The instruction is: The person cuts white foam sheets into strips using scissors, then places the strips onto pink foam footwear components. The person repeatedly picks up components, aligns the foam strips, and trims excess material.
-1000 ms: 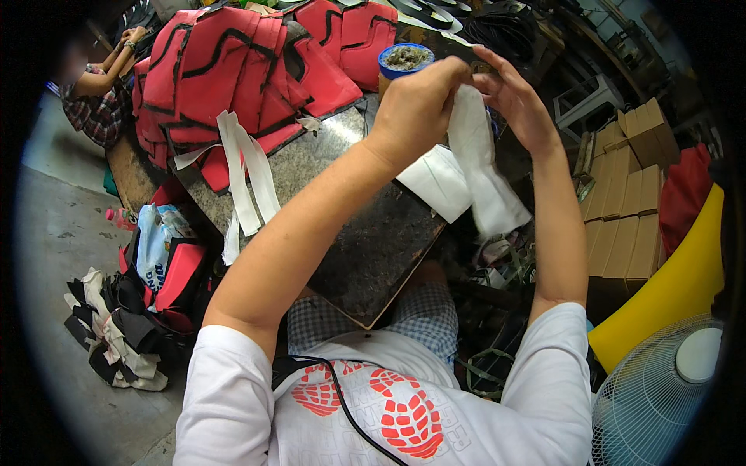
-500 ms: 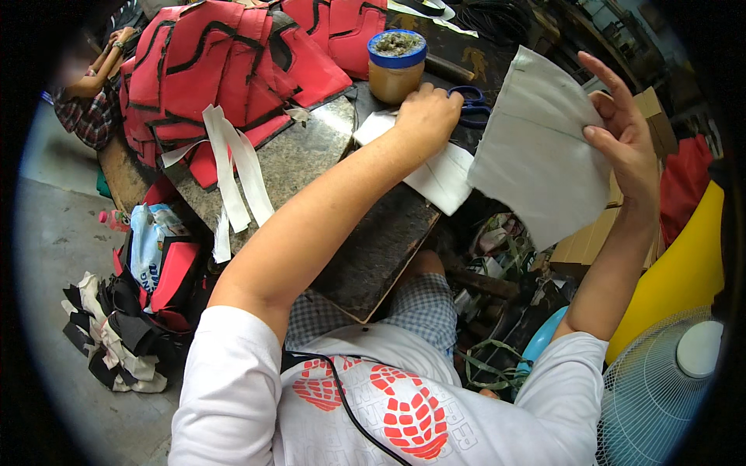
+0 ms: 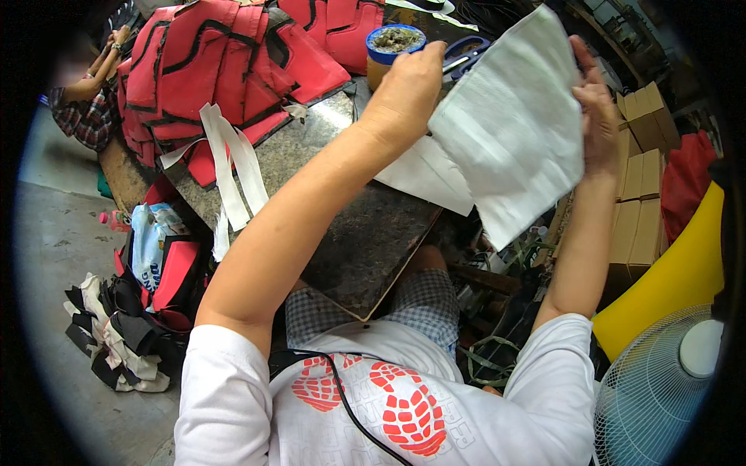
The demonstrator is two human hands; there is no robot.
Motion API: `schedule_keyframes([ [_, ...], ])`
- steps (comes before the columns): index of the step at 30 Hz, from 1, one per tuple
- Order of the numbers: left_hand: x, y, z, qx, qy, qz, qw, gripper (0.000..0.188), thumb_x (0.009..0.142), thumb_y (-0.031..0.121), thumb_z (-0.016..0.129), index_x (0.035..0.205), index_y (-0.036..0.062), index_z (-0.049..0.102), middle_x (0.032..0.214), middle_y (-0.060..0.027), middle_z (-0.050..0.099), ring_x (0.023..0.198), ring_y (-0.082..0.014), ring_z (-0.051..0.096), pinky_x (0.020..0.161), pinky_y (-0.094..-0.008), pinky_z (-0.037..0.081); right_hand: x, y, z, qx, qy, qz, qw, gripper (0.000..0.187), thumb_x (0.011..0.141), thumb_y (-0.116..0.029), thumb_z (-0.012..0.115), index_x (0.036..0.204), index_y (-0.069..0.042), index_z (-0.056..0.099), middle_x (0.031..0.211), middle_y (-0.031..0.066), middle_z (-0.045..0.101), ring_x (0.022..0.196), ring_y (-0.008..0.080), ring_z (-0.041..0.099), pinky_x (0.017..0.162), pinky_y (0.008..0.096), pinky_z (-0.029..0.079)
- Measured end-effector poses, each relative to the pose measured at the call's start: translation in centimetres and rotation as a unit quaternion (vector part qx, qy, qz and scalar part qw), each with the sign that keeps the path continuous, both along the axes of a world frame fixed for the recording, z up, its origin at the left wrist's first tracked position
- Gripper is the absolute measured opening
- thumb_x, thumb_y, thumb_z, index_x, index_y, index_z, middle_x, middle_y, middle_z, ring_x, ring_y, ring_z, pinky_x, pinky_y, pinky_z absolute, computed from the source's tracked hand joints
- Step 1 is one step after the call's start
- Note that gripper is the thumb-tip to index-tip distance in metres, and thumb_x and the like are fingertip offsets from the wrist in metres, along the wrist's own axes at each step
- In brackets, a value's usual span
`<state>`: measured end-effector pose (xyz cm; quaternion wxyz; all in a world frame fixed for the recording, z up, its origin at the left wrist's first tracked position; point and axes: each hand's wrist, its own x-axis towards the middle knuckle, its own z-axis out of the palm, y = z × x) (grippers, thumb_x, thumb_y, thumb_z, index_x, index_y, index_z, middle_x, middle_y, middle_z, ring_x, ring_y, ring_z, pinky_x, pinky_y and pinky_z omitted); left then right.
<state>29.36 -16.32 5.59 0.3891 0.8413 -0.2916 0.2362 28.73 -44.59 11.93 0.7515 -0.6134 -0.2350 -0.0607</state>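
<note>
My right hand (image 3: 598, 116) grips the right edge of a white fabric piece (image 3: 513, 132), holding it raised over the right side of the bench. My left hand (image 3: 412, 89) is closed at the blade end of a pair of scissors (image 3: 466, 53) with dark blue handles. Its fingertips are partly hidden. Another white fabric piece (image 3: 427, 172) lies flat on the bench below my left wrist, partly covered by the raised one. Just beyond my left hand stands a blue-rimmed jar (image 3: 396, 40) with brownish contents and a crusty top.
Red panels with black edging (image 3: 202, 70) are heaped at the far left of the bench (image 3: 365, 248). White strips (image 3: 233, 155) hang over its left edge. Scraps (image 3: 116, 334) lie on the floor. At right are cardboard boxes (image 3: 641, 179) and a fan (image 3: 660, 388). A person (image 3: 81, 101) sits at far left.
The scissors have moved away from me together with my left hand. My right hand has shifted left with the raised fabric piece, which has turned and now covers more of the lower one.
</note>
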Motion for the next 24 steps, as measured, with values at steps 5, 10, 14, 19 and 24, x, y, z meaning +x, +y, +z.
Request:
schedule_keyframes([
  [5,-1.6,2.8,3.7,0.073,-0.105,0.080,0.989,0.027,0.075,-0.011,0.057,0.101,-0.0027,0.052,0.094,-0.0222,0.063,0.097,-0.0412,0.059,0.082,-0.0480,0.052,4.0,-1.1,-7.1,0.015,0.191,-0.051,0.980,0.070,0.082,0.000,0.066,0.146,-0.006,0.037,0.101,0.0108,0.066,0.088,0.0166,0.067,0.078,0.0304,0.060],
  [10,-3.3,2.8,5.1,0.118,-0.153,0.135,0.972,0.024,0.076,-0.006,0.062,0.098,0.0000,0.055,0.093,-0.0181,0.063,0.095,-0.0359,0.060,0.080,-0.0432,0.054,5.1,-0.9,-9.8,-0.016,0.209,-0.130,0.969,0.070,0.080,0.003,0.067,0.145,-0.006,0.041,0.092,0.0080,0.066,0.084,0.0169,0.067,0.077,0.0297,0.057],
  [14,-3.8,-0.1,2.7,0.142,-0.137,0.063,0.978,0.020,0.076,-0.001,0.062,0.095,0.0034,0.058,0.092,-0.0140,0.064,0.094,-0.0322,0.061,0.077,-0.0394,0.055,6.5,-1.3,-10.1,-0.095,0.209,-0.148,0.962,0.068,0.081,0.002,0.067,0.145,-0.005,0.042,0.087,0.0070,0.066,0.081,0.0156,0.066,0.074,0.0270,0.054],
  [19,-3.4,-1.7,-2.4,0.223,-0.021,0.023,0.974,0.021,0.081,0.001,0.058,0.101,0.0034,0.062,0.097,-0.0125,0.062,0.099,-0.0310,0.058,0.086,-0.0392,0.052,8.6,-2.7,-9.7,-0.323,0.146,-0.246,0.902,0.070,0.082,-0.015,0.072,0.146,-0.008,0.043,0.101,0.0101,0.069,0.088,0.0198,0.066,0.082,0.0346,0.052],
  [24,-3.1,-1.1,-3.3,0.129,-0.029,0.063,0.989,0.021,0.079,0.007,0.064,0.099,0.0039,0.063,0.102,-0.0139,0.059,0.102,-0.0319,0.055,0.086,-0.0411,0.050,9.6,1.2,-5.5,-0.459,-0.055,-0.358,0.811,0.073,0.082,-0.047,0.071,0.144,-0.016,0.047,0.118,0.0164,0.067,0.111,0.0331,0.064,0.093,0.0411,0.050],
])
